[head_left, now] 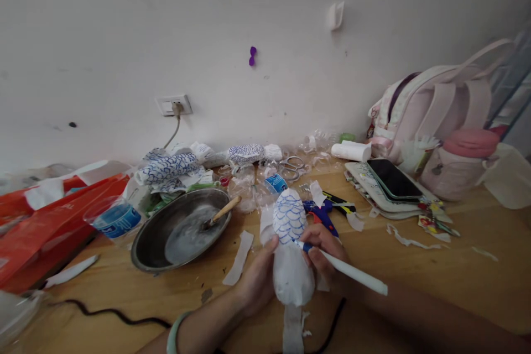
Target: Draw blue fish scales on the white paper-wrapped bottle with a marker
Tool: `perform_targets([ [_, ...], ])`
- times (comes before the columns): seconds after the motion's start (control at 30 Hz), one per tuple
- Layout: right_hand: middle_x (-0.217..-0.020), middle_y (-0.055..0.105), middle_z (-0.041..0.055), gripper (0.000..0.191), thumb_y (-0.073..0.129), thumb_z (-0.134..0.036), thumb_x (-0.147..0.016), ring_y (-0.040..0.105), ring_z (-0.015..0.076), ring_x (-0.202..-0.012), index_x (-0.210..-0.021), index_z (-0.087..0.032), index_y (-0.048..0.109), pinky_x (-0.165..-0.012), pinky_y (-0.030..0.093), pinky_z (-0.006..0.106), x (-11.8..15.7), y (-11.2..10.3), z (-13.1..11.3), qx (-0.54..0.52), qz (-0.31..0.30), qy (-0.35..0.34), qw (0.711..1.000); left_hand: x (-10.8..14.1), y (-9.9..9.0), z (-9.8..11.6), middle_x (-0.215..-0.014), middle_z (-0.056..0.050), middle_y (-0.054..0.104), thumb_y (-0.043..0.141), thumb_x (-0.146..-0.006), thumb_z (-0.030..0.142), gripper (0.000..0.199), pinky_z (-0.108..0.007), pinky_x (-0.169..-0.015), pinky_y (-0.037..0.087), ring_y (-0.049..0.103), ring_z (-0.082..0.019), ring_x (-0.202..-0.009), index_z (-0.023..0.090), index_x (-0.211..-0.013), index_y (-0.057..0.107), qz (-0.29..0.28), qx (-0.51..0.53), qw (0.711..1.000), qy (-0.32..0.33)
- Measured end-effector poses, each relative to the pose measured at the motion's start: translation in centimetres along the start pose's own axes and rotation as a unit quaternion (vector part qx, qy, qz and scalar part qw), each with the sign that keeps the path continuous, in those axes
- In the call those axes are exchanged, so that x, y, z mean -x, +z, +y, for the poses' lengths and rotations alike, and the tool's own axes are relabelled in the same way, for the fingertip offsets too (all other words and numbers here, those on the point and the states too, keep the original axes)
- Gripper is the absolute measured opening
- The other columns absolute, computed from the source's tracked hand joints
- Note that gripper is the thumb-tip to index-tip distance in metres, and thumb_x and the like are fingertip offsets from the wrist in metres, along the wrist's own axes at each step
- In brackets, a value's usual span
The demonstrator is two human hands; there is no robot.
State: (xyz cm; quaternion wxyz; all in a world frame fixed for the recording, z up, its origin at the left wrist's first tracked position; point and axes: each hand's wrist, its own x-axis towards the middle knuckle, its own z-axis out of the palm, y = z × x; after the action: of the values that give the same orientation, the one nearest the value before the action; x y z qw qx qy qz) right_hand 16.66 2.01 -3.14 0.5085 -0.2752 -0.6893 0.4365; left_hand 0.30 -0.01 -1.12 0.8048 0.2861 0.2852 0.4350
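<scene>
Before me is a white paper-covered fish shape (293, 274), its far half drawn with blue scales and its near half plain white. My left hand (259, 274) grips its left side, the thumb near the edge of the scales. A white marker with a blue tip end (352, 272) is pinched in my right hand (327, 251), its tip at the border of the drawn scales. The right hand also rests against the fish's right side. A strip of white paper (293, 326) trails from the near end. Just beyond lies a blue glue gun (322, 213), partly hidden.
A metal bowl (141, 254) with whitish paste and a wooden-handled brush (224, 211) stands left. Two scale-patterned paper fish (172, 168) lie by the wall. Scissors (293, 165) and a cutter (342, 204) lie behind. At right are a phone (394, 178), a pink-lidded jar (450, 168) and a backpack (435, 102).
</scene>
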Motion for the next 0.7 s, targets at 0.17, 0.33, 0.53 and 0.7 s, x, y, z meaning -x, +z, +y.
perform_targets([
  [0.17,-0.065,0.047,-0.0024,0.011,0.051,-0.031,-0.09,0.038,0.0108,-0.051,-0.089,-0.021,0.049,-0.046,0.029,0.024,-0.1,0.3,-1.2,0.0,0.012,0.023,1.0,0.2,-0.2,-0.3,-0.07,-0.005,0.07,0.085,-0.061,0.046,0.042,-0.026,-0.064,0.044,0.059,-0.014,-0.063,0.012,-0.08,0.071,0.073,-0.049,0.996,-0.009],
  [0.33,-0.062,0.039,-0.0028,0.012,0.054,-0.029,-0.083,0.034,0.0123,-0.051,-0.078,-0.022,0.045,-0.044,0.027,0.025,-0.5,0.3,-1.8,0.022,0.054,0.018,0.998,0.3,0.1,-0.3,-0.065,-0.003,0.067,0.085,-0.06,0.047,0.041,-0.026,-0.065,0.045,0.057,-0.014,-0.062,0.012,-0.078,0.072,0.079,-0.076,0.994,0.007],
  [0.53,-0.057,0.036,-0.0055,0.011,0.051,-0.025,-0.083,0.029,0.0099,-0.047,-0.077,-0.022,0.042,-0.043,0.023,0.024,-0.7,0.2,-2.1,0.039,0.001,-0.004,0.999,0.4,0.5,-0.1,-0.061,-0.003,0.065,0.084,-0.061,0.045,0.04,-0.028,-0.069,0.045,0.057,-0.016,-0.064,0.011,-0.081,0.072,0.077,-0.087,0.993,0.02],
  [0.7,-0.057,0.037,-0.0053,0.009,0.048,-0.025,-0.086,0.03,0.01,-0.047,-0.08,-0.022,0.043,-0.044,0.023,0.025,-0.8,0.2,-2.4,0.038,-0.032,-0.001,0.999,0.2,0.3,-0.1,-0.068,-0.005,0.069,0.089,-0.052,0.046,0.047,-0.027,-0.064,0.044,0.057,-0.016,-0.062,0.011,-0.079,0.071,0.108,-0.039,0.993,0.009],
])
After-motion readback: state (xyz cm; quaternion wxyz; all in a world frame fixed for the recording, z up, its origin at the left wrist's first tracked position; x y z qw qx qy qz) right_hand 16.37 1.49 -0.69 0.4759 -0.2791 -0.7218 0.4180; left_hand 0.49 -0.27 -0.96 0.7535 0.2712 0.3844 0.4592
